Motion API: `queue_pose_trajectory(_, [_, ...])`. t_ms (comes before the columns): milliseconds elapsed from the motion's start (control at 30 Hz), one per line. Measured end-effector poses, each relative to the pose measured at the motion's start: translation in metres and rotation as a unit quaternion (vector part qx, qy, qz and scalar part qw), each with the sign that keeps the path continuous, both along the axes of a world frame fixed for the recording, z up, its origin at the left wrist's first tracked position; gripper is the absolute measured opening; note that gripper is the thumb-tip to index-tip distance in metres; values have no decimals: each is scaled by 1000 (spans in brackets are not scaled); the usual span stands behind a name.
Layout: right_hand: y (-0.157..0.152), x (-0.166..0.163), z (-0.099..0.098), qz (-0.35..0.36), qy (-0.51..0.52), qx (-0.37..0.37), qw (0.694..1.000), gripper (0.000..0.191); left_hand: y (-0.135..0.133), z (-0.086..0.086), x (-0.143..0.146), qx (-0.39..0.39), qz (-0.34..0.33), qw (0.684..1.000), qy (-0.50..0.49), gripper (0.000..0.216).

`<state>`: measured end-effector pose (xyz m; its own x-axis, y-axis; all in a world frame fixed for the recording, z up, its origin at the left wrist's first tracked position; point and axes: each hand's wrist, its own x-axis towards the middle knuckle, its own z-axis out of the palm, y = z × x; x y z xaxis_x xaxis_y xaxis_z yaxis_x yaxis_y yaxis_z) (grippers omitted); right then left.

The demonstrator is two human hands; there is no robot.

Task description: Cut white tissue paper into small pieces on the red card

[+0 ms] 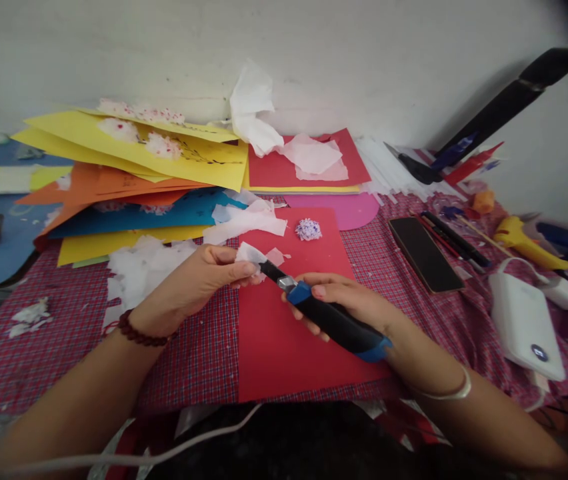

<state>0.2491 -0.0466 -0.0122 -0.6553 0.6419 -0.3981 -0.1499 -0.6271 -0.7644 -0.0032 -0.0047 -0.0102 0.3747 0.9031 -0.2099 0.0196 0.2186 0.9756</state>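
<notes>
My left hand (219,267) pinches a small piece of white tissue paper (250,253) between thumb and fingers. Wrapped round the black and blue handle of a utility knife (339,323), my right hand (337,300) holds it with the dark blade end pointing up and left, touching or just behind the tissue. Both hands are above a red sheet of paper (289,360) on the checked cloth. A crumpled ball of white paper with purple specks (309,229) sits on the upper part of that sheet. Beside my left hand lie torn white tissue scraps (139,267).
Yellow cards with paper blossoms (204,150) are stacked at the back left, over orange and blue sheets. Tissue (314,157) lies on a red pad at the back. To the right are a phone (425,255), pens (457,240), a yellow glue gun (529,243) and a white power bank (527,320).
</notes>
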Motion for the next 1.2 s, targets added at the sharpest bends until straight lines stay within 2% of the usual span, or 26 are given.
queue_pose_trajectory(167, [1,0,-1,-1,20,4,1000,45,3,4,-2,-5,-12,1000,-13,18])
queue_pose_trajectory(333, [0,-1,2,8,14,-11,1000,42,3,4,-5,5,-36,999,17,17])
queue_pose_trajectory(467, [0,-1,1,21,29,-14,999,41,2,11,-6,6,-59,998,29,14])
queue_pose_trajectory(600, [0,0,-1,26,40,-16,999,40,0,23,-5,-6,-37,999,25,9])
queue_pose_trajectory(700, [0,-1,0,20,46,-15,999,39,-1,28,-4,-4,-30,999,25,12])
queue_pose_trajectory(933, [-1,-1,-2,27,53,-19,998,43,1,22,-8,4,-100,994,43,6])
queue_pose_trajectory(1200, [-2,-3,-3,35,52,-28,998,42,3,16,-8,-1,-87,996,30,8])
